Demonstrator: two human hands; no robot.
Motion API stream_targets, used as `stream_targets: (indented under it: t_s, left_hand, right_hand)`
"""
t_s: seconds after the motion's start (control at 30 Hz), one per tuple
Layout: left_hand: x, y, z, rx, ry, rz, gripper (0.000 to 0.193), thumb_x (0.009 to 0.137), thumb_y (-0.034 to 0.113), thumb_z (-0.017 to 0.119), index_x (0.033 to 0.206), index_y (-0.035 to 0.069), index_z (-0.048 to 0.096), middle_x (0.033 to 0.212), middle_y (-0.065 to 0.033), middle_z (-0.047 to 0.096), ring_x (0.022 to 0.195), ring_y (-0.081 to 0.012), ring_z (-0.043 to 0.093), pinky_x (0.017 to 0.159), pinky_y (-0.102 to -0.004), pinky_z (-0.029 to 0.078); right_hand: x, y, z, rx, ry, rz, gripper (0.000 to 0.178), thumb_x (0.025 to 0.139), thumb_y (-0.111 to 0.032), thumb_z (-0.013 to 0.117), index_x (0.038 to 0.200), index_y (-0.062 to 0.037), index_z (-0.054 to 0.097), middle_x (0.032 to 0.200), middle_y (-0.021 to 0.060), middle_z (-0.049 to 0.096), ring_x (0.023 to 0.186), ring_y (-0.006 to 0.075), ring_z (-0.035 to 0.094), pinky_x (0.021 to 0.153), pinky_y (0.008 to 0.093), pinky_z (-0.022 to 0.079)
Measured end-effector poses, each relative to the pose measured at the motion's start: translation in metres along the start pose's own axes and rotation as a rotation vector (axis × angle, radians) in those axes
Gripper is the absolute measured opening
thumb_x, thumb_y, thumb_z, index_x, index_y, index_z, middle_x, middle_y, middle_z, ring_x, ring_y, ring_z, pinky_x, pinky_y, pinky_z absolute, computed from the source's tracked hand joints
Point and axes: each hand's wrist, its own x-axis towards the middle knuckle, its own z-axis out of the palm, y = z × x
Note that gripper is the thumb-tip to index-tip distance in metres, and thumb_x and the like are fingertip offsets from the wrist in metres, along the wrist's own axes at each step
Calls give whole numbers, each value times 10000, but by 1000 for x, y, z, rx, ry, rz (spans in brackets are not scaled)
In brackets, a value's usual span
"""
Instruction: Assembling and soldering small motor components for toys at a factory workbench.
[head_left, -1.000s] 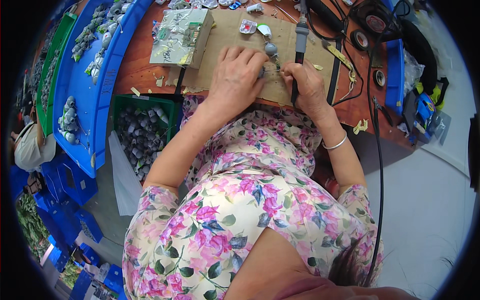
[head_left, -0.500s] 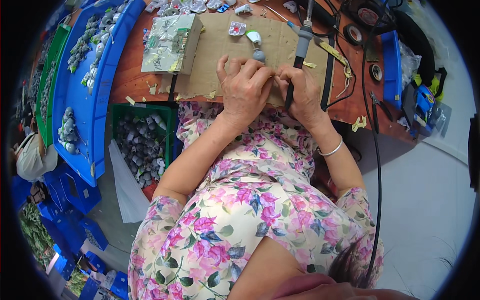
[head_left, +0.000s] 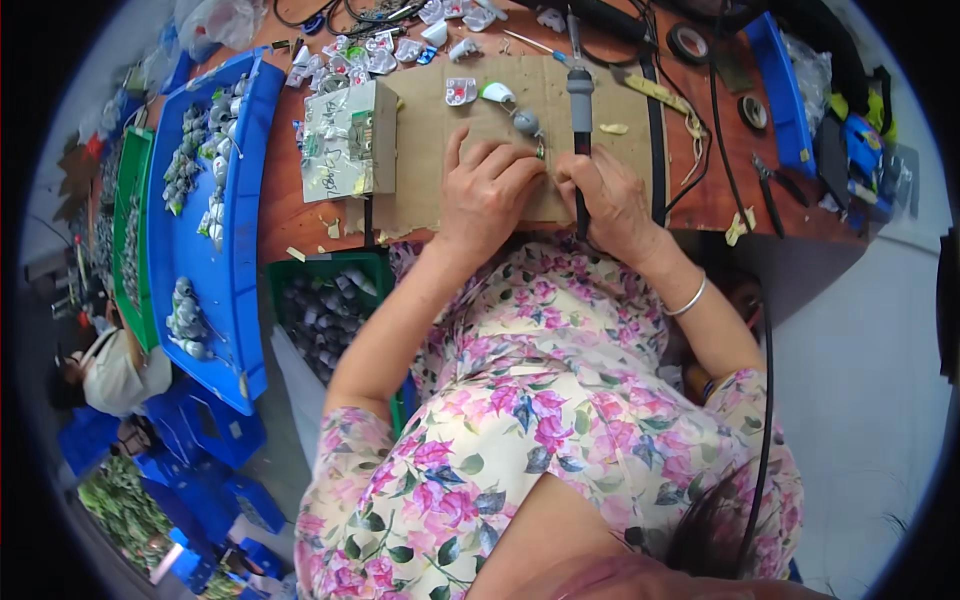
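Note:
My right hand (head_left: 612, 197) is closed around the dark handle of a soldering iron (head_left: 580, 98), its tip pointing away from me. My left hand (head_left: 487, 192) is closed, thumb and forefinger pinched close to my right fingertips. What the pinch holds is too small to make out. Just beyond the fingers, a grey rounded piece (head_left: 525, 123) lies on a cardboard sheet (head_left: 420, 125), with fine wire near it. A white-and-green cap-like part (head_left: 497, 93) touches its far side. Left of that sits a small white square housing (head_left: 460, 92) with red inside.
A taped box (head_left: 345, 150) stands left of the cardboard. Blue (head_left: 262, 200) and green (head_left: 130, 230) trays with small grey parts are further left. A green bin (head_left: 325, 310) of grey parts sits below the table edge. Pliers (head_left: 768, 190), tape rolls (head_left: 688, 44) and cables lie right.
The whole view has shifted, so the table sits further right and lower. The iron stands more upright in my right hand. My fingers are slightly further from the grey piece.

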Motion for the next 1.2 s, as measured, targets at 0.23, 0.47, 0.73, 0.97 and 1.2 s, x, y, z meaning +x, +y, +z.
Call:
stream_targets:
  t_s: [0.23,0.47,0.73,0.97,1.2]
  left_hand:
    - [8,0,-1,35,15,41,115,762,89,712,857,154,707,992,53,699,1008,-180,626,1100,-491,307]
    - [6,-16,-6,-11,-34,157,101,770,86,715,852,145,708,1006,61,700,1021,-162,621,1096,-444,337]
    - [0,-16,-7,-8,-18,130,112,771,81,717,866,141,710,997,56,707,997,-163,625,1083,-428,372]
    - [0,-14,-8,3,-29,109,101,774,79,721,857,132,704,960,46,717,976,-168,628,1052,-413,397]
    - [0,-14,-8,-1,-16,104,89,770,74,728,832,126,690,943,38,721,946,-172,627,1018,-403,419]
  right_hand:
    - [-2,12,-12,-13,18,-63,262,844,-49,718,1030,-73,535,889,136,633,774,335,617,653,409,500]
    - [-33,17,-70,-24,-40,-159,400,917,-307,714,1212,-65,592,972,153,648,829,347,623,706,431,499]
    - [-88,-1,-92,-81,-109,-167,402,777,-81,773,1164,-119,670,1037,55,643,898,260,652,733,361,558]
    - [-84,5,-79,-11,-176,-198,482,701,27,765,1159,-69,651,1036,96,630,900,297,650,726,392,561]
    - [-83,8,-77,-15,-180,-194,545,645,43,786,1158,-84,653,1014,81,626,888,283,651,716,378,562]
